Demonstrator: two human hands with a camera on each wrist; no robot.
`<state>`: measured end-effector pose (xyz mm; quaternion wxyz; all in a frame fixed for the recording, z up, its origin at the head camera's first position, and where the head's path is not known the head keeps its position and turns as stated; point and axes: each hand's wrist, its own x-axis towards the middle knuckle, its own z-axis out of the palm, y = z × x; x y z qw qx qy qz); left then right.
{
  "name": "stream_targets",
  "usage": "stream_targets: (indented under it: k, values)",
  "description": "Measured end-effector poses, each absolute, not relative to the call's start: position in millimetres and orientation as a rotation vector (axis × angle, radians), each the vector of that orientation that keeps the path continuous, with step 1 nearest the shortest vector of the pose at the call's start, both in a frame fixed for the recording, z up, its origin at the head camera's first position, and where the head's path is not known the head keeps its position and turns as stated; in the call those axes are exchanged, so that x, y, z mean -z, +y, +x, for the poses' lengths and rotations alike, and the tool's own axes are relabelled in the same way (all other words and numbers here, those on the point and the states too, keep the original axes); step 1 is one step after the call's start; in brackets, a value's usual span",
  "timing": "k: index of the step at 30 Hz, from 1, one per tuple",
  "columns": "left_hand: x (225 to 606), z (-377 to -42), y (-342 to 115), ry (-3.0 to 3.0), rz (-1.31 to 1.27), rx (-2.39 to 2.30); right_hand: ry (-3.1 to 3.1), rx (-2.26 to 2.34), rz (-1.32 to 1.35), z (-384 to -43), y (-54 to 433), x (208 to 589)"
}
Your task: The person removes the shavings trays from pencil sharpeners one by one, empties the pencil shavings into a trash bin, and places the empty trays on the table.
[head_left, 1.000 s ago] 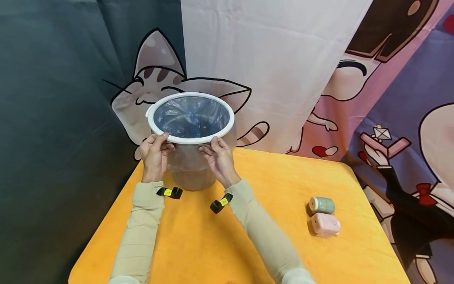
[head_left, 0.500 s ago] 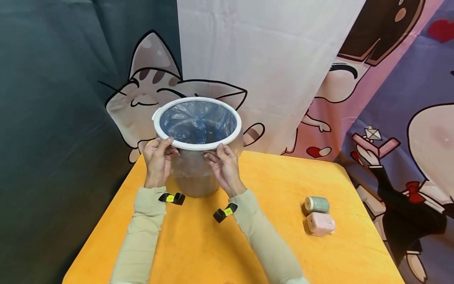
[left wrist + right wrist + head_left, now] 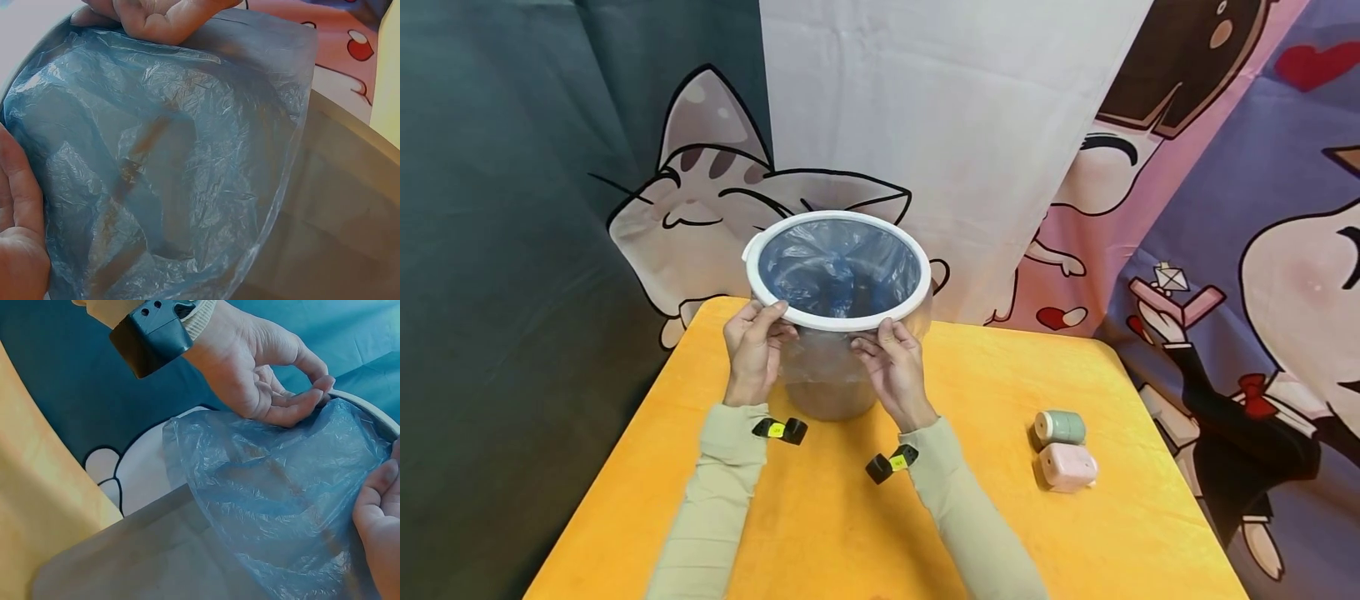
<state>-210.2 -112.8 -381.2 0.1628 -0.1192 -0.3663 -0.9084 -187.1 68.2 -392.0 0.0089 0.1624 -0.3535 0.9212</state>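
The bin (image 3: pixel 831 402) stood before you on the yellow table (image 3: pixel 820 517), its blue liner (image 3: pixel 237 156) draped outside beneath the white rim (image 3: pixel 835 324). Your left hand (image 3: pixel 752 354) and right hand (image 3: pixel 897 371) each pinched the rim's near edge, thumbs on top; uneven pressure risked leaving it loose and letting the liner slip inward.

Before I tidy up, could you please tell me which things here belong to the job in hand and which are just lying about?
Apparently in the job: bin, its white rim, plastic bag, left hand and right hand, both gripping the rim.

Seemingly lying about, on the yellow table: green cylinder, pink block.
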Motion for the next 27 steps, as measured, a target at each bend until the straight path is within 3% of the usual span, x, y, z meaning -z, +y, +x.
stream_targets:
  k: [27]
  values:
    - [388,-196,-50,-1.036,-0.473,2.71,-1.04,-2.727,0.659,-157,131,401]
